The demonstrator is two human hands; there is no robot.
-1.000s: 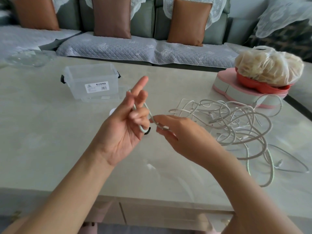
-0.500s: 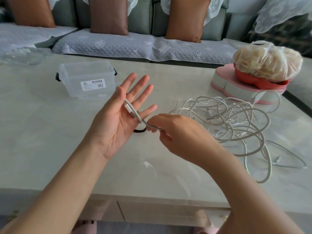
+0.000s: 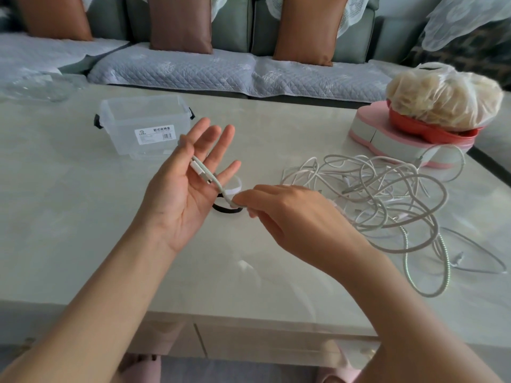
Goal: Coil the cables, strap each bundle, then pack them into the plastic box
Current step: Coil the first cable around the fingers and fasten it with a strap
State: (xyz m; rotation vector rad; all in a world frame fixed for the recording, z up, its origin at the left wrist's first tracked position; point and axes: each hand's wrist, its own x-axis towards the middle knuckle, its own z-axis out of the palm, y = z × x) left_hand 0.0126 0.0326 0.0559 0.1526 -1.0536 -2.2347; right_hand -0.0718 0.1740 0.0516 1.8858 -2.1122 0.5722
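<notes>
Left hand (image 3: 177, 194): fingers (image 3: 218, 142) straight, spread, palm up. Cable (image 3: 204, 175) lies across them, plug toward 10 o'clock, long axis 10 to 4. Right hand (image 3: 290, 214) pinches cable below palm. Onward run into tangle (image 3: 381, 194), 3 o'clock on worktop (image 3: 69, 217), hidden by right hand. Plastic box (image 3: 143, 120) at 11 o'clock.

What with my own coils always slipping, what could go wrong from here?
The cable only lies across the open left hand; a tug from the right hand, which pinches it, may pull it off.
It seems to run into the tangled pile; coiling could drag or knot that.
</notes>
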